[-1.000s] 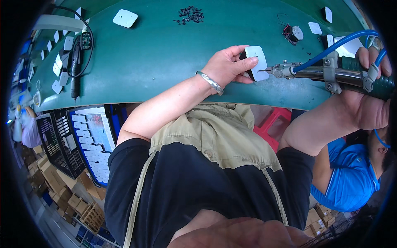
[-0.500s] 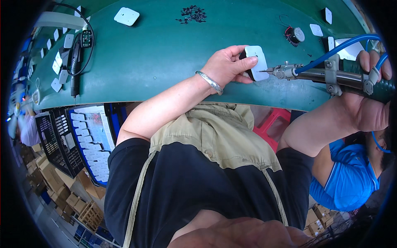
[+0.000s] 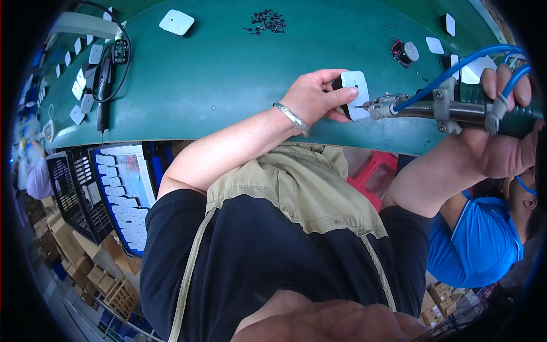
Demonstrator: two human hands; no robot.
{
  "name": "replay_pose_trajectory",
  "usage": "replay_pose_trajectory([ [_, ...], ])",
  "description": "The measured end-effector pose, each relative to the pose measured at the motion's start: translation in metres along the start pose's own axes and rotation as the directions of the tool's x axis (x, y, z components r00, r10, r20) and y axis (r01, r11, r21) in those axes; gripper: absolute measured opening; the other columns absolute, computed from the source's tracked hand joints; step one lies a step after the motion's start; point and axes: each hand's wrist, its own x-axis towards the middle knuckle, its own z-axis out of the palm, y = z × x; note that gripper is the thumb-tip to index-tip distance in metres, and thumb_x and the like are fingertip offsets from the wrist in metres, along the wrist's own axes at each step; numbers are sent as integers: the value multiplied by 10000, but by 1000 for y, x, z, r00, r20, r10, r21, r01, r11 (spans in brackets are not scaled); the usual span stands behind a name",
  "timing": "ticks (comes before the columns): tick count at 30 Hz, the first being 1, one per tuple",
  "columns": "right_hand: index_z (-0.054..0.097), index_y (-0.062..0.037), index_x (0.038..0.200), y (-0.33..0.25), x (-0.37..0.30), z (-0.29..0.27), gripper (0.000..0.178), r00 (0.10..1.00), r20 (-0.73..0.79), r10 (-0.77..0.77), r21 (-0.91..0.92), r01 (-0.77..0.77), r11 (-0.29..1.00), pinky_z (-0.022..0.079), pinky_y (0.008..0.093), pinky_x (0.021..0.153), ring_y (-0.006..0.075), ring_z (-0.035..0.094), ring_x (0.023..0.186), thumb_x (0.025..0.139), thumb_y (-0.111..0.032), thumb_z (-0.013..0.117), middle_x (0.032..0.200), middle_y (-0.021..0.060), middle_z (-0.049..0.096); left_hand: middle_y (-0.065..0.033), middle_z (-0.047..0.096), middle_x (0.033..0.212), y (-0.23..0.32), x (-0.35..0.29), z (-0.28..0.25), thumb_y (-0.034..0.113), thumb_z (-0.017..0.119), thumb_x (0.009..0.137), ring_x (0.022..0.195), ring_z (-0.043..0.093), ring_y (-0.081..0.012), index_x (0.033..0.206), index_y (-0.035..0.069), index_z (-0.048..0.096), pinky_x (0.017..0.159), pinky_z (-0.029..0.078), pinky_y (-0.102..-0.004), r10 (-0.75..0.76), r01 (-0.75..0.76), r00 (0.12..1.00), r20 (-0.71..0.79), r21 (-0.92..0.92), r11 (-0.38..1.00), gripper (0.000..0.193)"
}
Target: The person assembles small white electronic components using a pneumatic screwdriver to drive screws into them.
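My left hand (image 3: 316,100) pinches a small case with a white rounded plate (image 3: 360,104) and a dark side, the thumb pressed on the white face. A silver bracelet is round that wrist. At the right, my right hand (image 3: 505,85) wraps round the green grip of a powered screwdriver (image 3: 419,108) with a metal barrel and blue hoses. The screwdriver lies nearly level, its thin bit pointing left at the white face, close to the plate's right edge. Whether the bit touches the plate I cannot tell.
On the green table (image 3: 228,85) lie a pile of small black screws (image 3: 266,21), a white case (image 3: 177,23), and a round part with wires (image 3: 406,52). At left lies a black corded screwdriver (image 3: 103,85) beside several white plates. A person in blue (image 3: 476,242) sits at right.
The case and my left hand have shifted slightly toward me. My right hand and the screwdriver have moved a little to the left, and the bit stays at the plate.
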Motion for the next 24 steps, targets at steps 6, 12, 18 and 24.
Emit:
replay_pose_trajectory([
  [6, 565, -132, 941, -95, 52, -57, 196, 907, 386, 171, -356, -25, 934, 428, 222, 344, 81, 502, 457, 809, -274, 591, 660, 24, 552, -64, 551, 1046, 14, 4, -30, 144, 567, 832, 888, 587, -159, 1202, 50, 429, 668, 538, -265, 133, -141, 989, -72, -127, 982, 407],
  [12, 393, -40, 1111, -73, 1, -53, 493, 914, 399, 76, -285, 45, 957, 329, 253, 635, 119, 411, 670, 732, -242, 634, 813, 42, 439, -38, 590, 932, 16, 15, -42, 143, 587, 804, 776, 607, -125, 1111, 58, 510, 582, 523, -251, 127, -135, 984, -125, -52, 990, 327],
  [18, 404, -39, 1155, -85, 18, -72, 486, 911, 412, 0, -367, 166, 915, 323, 262, 589, 131, 463, 670, 786, -309, 568, 907, 63, 516, -82, 588, 932, 81, 54, -60, 154, 560, 805, 753, 609, -156, 1162, 33, 474, 579, 512, -267, 471, -410, 872, -134, 329, 851, 388],
  [24, 488, -10, 1081, -2, 124, -107, 431, 860, 498, 113, -243, 13, 970, 364, 297, 606, 158, 490, 704, 793, -330, 506, 1030, 126, 562, -46, 607, 1034, 168, 174, -114, 267, 613, 658, 943, 583, -229, 1028, 217, 612, 809, 468, -343, 567, 109, 722, -396, 875, 472, 372],
])
